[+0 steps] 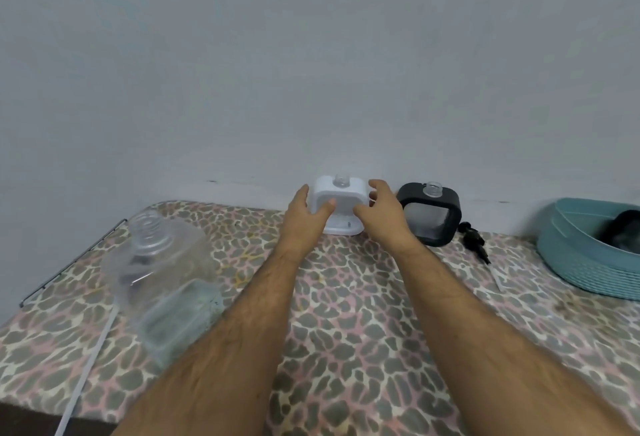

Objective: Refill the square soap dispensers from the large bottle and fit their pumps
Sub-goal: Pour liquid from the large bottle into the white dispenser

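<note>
Nearby, black dispenser (430, 214) and large bottle (162, 280) flank both reaching hands.

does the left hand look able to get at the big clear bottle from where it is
Probably yes. The left hand is open beside the white dispenser, holding nothing, and the big clear bottle stands to its left on the patterned cloth with nothing between them.

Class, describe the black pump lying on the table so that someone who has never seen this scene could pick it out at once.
Start at the patterned table by the wall and find the black square dispenser, to the right of the white one. Just right of its base, before the teal basket, lies the black pump. It is the only small, thin, dark thing lying flat; its neighbours are boxy and upright.
</note>
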Action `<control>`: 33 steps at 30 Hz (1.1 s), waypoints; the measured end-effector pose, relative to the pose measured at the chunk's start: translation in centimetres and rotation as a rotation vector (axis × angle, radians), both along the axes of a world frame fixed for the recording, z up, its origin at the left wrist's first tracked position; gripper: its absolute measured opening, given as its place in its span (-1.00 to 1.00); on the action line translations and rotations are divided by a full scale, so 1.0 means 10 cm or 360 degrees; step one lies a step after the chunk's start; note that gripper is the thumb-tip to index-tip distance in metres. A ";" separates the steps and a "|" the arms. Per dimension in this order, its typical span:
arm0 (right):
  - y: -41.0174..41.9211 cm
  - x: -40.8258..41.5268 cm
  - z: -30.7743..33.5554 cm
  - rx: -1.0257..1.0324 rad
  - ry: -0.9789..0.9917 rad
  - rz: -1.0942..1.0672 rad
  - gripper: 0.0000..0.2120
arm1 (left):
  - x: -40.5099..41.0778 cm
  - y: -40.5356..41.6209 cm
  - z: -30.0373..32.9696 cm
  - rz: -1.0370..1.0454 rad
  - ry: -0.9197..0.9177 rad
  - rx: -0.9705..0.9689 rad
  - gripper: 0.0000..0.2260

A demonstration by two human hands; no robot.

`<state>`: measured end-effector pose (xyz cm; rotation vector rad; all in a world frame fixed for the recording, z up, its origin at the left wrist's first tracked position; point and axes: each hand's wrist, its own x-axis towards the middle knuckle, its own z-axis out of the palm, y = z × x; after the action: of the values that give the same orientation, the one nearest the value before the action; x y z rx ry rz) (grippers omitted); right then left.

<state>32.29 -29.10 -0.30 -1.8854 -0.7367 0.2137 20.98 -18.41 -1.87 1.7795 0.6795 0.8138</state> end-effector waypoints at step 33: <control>-1.72 -1.09 0.28 -0.0054 -0.0036 0.0292 -0.60 | -1.21 -1.49 0.16 -0.0291 -0.0217 -0.0163 -0.57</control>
<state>21.42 -46.33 2.45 -1.8553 -0.9277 0.3230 8.92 -33.28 -0.29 1.6504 0.4536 0.7543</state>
